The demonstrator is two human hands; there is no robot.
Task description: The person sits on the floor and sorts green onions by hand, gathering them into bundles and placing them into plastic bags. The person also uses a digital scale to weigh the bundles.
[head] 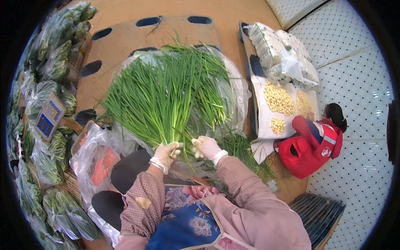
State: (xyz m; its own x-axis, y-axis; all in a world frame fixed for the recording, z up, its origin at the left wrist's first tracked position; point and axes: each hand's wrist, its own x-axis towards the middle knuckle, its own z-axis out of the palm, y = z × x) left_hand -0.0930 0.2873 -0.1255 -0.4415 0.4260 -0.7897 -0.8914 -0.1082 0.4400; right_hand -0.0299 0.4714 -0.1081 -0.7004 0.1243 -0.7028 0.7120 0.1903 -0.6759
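Observation:
A large heap of long green Chinese chives [165,93] fans out on clear plastic sheeting [240,93] before me. My left hand [165,156], in a pale glove, is closed around the gathered base of a bunch. Close to its right, my right hand [206,148], gloved too, has its fingers bent at a few leaves beside the bunch; whether it grips them is hard to tell. Loose chives [243,153] lie on the floor to the right, below the sheeting's edge.
Bagged green vegetables [53,156] and a digital scale display [50,117] line the left. A crate with clear plastic and something red [104,165] stands near my knees. At right, a person in a red vest [328,147] crouches by pale yellow pieces [278,100] on white cloth, near white bags [265,47].

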